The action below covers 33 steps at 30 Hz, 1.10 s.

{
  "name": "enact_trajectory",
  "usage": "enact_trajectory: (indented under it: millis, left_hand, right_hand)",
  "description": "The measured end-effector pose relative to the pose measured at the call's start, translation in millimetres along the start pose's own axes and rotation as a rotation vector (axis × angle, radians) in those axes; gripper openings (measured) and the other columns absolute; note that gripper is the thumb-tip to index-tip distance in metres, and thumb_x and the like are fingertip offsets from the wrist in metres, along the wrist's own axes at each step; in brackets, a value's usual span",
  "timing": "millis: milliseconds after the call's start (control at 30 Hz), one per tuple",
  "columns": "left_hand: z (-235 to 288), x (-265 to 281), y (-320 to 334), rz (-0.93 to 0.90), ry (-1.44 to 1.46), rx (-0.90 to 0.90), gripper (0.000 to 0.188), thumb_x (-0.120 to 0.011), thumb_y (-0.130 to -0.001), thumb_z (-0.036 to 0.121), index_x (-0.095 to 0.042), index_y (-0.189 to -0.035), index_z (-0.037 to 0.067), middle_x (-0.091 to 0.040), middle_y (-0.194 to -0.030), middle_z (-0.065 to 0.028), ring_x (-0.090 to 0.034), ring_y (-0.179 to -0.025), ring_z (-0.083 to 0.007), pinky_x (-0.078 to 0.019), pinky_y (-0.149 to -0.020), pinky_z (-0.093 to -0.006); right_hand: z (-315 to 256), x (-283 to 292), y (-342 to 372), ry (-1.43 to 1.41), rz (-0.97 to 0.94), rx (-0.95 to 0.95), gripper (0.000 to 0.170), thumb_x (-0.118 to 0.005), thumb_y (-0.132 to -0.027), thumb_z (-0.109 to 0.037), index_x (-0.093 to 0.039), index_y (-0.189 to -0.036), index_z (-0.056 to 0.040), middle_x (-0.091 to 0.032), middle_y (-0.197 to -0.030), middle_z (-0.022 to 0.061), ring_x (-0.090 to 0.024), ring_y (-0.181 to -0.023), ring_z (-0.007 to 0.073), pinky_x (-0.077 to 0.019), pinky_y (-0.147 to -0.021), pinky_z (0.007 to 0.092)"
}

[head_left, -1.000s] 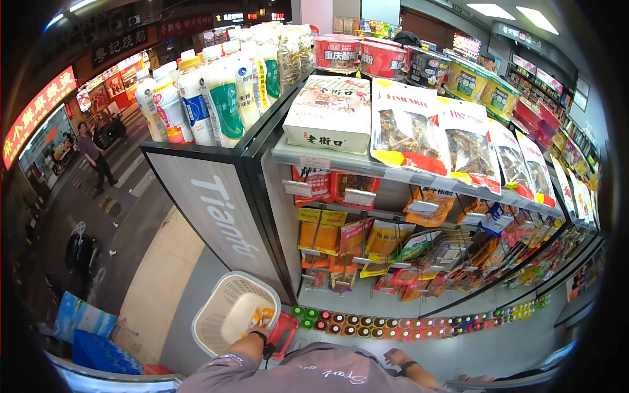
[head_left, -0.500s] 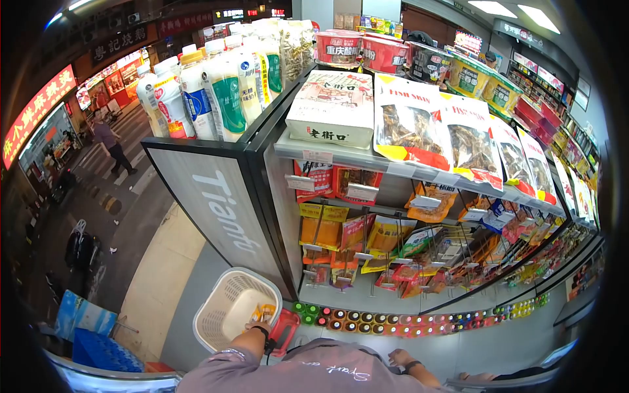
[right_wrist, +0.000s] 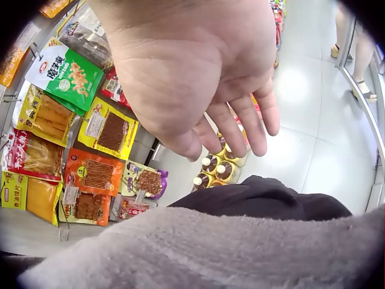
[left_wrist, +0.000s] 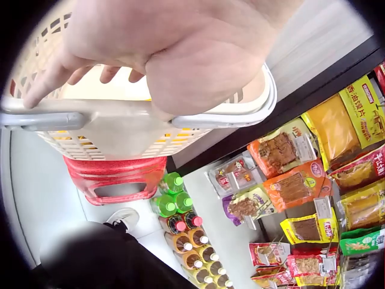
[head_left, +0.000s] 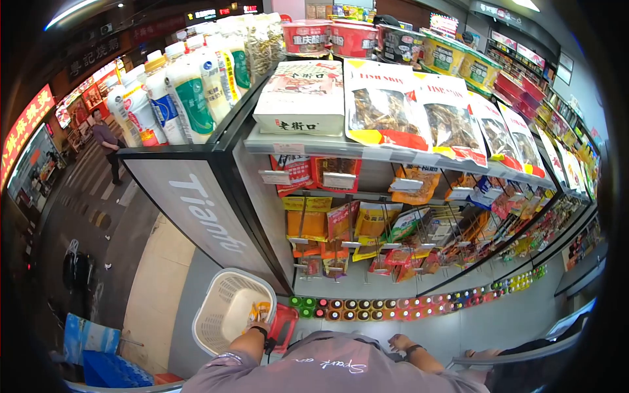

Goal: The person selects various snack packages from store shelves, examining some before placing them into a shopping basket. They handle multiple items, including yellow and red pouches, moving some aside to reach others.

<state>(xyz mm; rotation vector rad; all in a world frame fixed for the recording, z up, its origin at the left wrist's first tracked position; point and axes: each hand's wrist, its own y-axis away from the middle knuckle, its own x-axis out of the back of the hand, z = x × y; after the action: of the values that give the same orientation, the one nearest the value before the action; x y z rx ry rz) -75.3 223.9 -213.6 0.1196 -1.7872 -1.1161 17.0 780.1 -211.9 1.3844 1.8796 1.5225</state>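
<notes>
At the near rim of the cream basket (head_left: 213, 295) is my left hand (head_left: 261, 326). The left wrist view has this hand (left_wrist: 174, 48) palm toward the camera, over the rim of the basket (left_wrist: 120, 117), fingers loosely bent on the inner side and one touching the rim. Orange packets (head_left: 259, 310) lie in the basket beside the fingers. Low in front of the body, my right hand (head_left: 400, 342) hangs apart from the goods. In the right wrist view the hand (right_wrist: 192, 72) has its fingers relaxed and spread a little, with nothing in them.
A shelf unit (head_left: 216, 209) carries milk bottles, a white box (head_left: 300, 98) and fish skin bags (head_left: 386, 108). Snack packets (head_left: 308, 219) hang below. Rows of drink bottles (head_left: 350, 309) stand on the floor. A red plastic item (head_left: 283, 327) adjoins the basket. Outside, a person (head_left: 107, 144) is on the street.
The head view has shifted, so the shelf and its goods stand further left in it. The person outside has moved. Both hands have hardly moved.
</notes>
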Motion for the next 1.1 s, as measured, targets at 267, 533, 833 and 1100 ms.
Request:
enact_trajectory:
  millis: [267,533,833,1100]
  left_hand:
    - [-3,-23,-36,0.006,0.123,-0.002,0.073,-0.050,-0.088,0.044,-0.026,-0.138,-0.005,-0.037,-0.138,-0.0278,-0.044,-0.125,-0.0375,-0.0354,-0.105,-0.0389]
    - [0,-26,-38,0.052,0.026,-0.046,0.068,-0.041,-0.089,0.053,-0.046,-0.132,0.000,-0.043,-0.139,-0.0174,-0.044,-0.127,-0.0293,-0.0367,-0.104,-0.0380]
    - [-4,-39,-69,-0.087,0.089,-0.073,0.062,-0.037,-0.091,0.044,-0.043,-0.134,0.001,-0.047,-0.136,-0.0179,-0.048,-0.124,-0.0309,-0.0389,-0.102,-0.0383]
    - [7,10,30,0.026,0.110,-0.003,0.059,-0.045,-0.087,0.038,-0.044,-0.132,0.001,-0.049,-0.133,-0.0173,-0.048,-0.120,-0.0331,-0.0390,-0.100,-0.0402]
  right_hand:
    - [-7,1,1,0.004,0.034,0.038,0.036,-0.058,-0.087,-0.031,-0.059,-0.108,-0.0026,-0.066,-0.098,0.0120,-0.067,-0.084,0.0232,-0.0548,-0.068,0.0355]
    - [1,-2,5,-0.002,0.028,0.010,0.035,-0.058,-0.088,-0.032,-0.058,-0.108,-0.0030,-0.067,-0.096,0.0111,-0.067,-0.084,0.0225,-0.0546,-0.068,0.0348]
    - [22,-6,13,-0.057,0.029,-0.015,0.035,-0.058,-0.087,-0.031,-0.059,-0.107,-0.0017,-0.066,-0.097,0.0115,-0.066,-0.084,0.0229,-0.0543,-0.070,0.0352]
    - [41,-3,-4,-0.064,0.013,-0.005,0.034,-0.058,-0.087,-0.030,-0.060,-0.106,-0.0024,-0.066,-0.097,0.0123,-0.067,-0.084,0.0240,-0.0541,-0.069,0.0360]
